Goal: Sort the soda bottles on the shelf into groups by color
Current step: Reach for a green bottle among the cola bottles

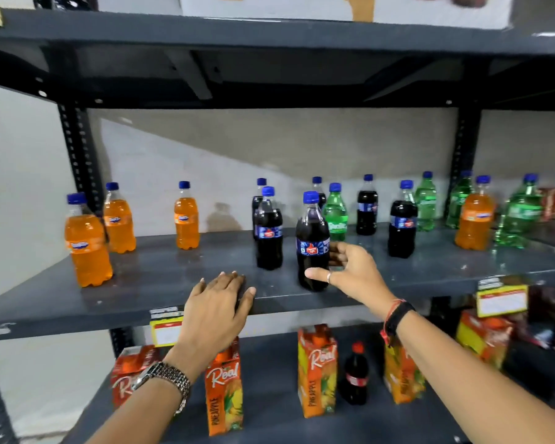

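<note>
On the dark grey shelf (161, 283) stand soda bottles with blue caps. Three orange bottles (88, 245) are grouped at the left. Several dark cola bottles (269, 232) stand in the middle, with green bottles (335, 213) among and right of them. One more orange bottle (474, 219) stands among the green ones at the right. My right hand (350, 267) is cupped around the nearest dark cola bottle (313, 241), thumb in front and fingers behind it. My left hand (220, 299) lies flat, fingers apart, on the shelf's front edge.
The shelf below holds orange juice cartons (223, 389) and a small red-capped cola bottle (354, 376). Yellow price tags (502, 299) hang on the shelf's front edge. The upper shelf (269, 36) overhangs the bottles. Upright posts (80, 161) stand at the back corners.
</note>
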`<state>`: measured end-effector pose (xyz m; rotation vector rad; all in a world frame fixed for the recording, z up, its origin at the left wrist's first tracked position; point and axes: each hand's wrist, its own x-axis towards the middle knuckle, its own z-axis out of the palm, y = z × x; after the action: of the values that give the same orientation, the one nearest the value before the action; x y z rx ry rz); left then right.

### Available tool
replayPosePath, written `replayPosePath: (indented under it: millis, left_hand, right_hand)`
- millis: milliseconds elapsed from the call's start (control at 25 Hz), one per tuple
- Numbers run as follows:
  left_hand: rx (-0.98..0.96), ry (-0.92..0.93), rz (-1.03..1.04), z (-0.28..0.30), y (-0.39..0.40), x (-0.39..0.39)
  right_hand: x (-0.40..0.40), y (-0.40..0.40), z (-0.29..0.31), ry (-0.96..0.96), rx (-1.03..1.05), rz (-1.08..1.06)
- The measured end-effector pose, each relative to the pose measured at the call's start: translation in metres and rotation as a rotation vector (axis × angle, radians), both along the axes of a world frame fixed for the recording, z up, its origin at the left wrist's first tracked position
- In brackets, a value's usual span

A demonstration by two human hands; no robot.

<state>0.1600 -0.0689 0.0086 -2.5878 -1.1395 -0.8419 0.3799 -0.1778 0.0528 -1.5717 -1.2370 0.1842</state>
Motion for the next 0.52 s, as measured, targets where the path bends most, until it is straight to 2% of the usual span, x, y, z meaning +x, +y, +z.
replayPosePath:
  millis: [280, 520]
  left_hand:
    - [-0.062, -0.011, 0.086, -0.004, -0.010, 0.056]
    - [-0.026, -0.033, 0.167, -0.007, -0.015, 0.059]
  right_hand:
    - [0.083, -0.025, 0.001, 0.014, -0.018, -0.127]
    - [0.115, -0.009, 0.002, 0.006, -0.072, -0.096]
